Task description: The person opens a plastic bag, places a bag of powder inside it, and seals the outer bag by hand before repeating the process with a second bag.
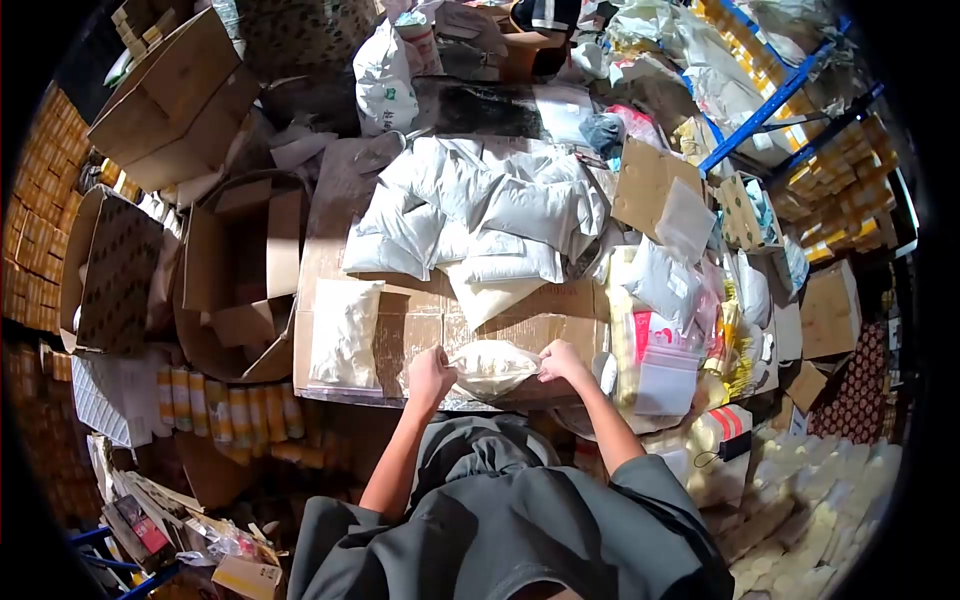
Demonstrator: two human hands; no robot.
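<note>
At the near edge of the cardboard-covered table, a plastic bag [495,368] with pale white contents is stretched between my two hands. My left hand [431,376] is closed on the bag's left end. The right end is pinched in the fingers of my right hand [563,362]. What exactly is inside the bag I cannot make out. To the left of my left hand lies a flat clear bag [344,335] of white material. Beyond the hands, several filled white bags [460,205] are heaped, and a cream-coloured sheet or bag [490,296] pokes out beneath them.
Cardboard [400,300] covers the table. Zip bags [666,380] and yellow and pink packets lie at its right. An open carton [243,250] stands on the left. A blue metal rack [770,110] rises at the upper right. Another person's sleeve [553,14] shows at the far side.
</note>
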